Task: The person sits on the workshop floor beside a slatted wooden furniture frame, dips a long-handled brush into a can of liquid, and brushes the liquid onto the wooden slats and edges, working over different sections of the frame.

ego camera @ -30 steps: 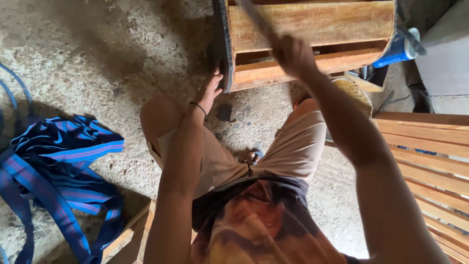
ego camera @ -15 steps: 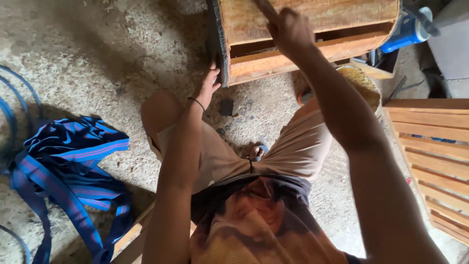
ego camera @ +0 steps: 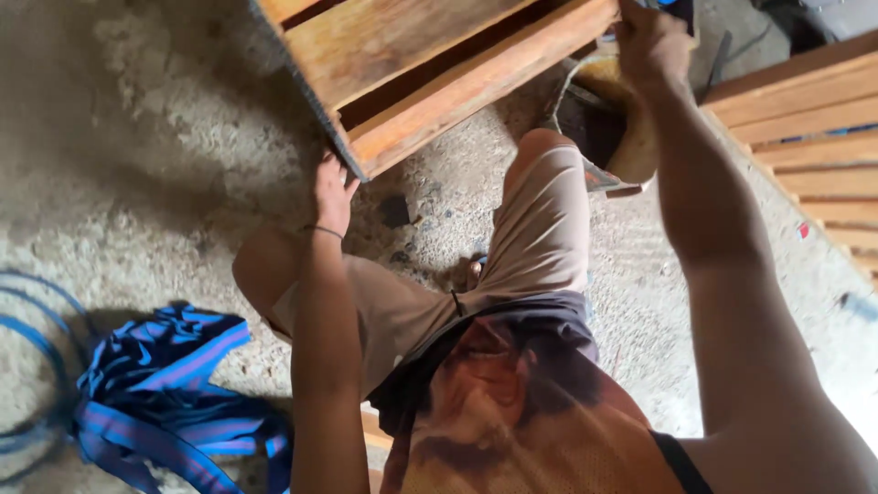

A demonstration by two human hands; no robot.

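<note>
A wooden slatted crate point(ego camera: 430, 64) stands on the rough concrete floor in front of my knees, with a dark metal strip along its near left edge. My left hand point(ego camera: 333, 187) grips that lower left corner, a thin band on its wrist. My right hand point(ego camera: 651, 41) is raised by the crate's right end at the top of the view, its fist closed around a slim dark tool that is mostly cut off by the frame edge. My bent legs in beige shorts point(ego camera: 540, 229) lie between the two arms.
A blue striped cloth point(ego camera: 165, 384) lies crumpled at the lower left beside loops of blue strap point(ego camera: 37, 366). A slatted wooden pallet point(ego camera: 805, 119) fills the right edge. A worn yellowish container point(ego camera: 631, 137) sits past my right knee. A small dark stone point(ego camera: 395, 210) lies under the crate.
My right hand has swung from above the crate's top to its right end. The crate now sits at a slant in the view. My left hand has stayed on its corner.
</note>
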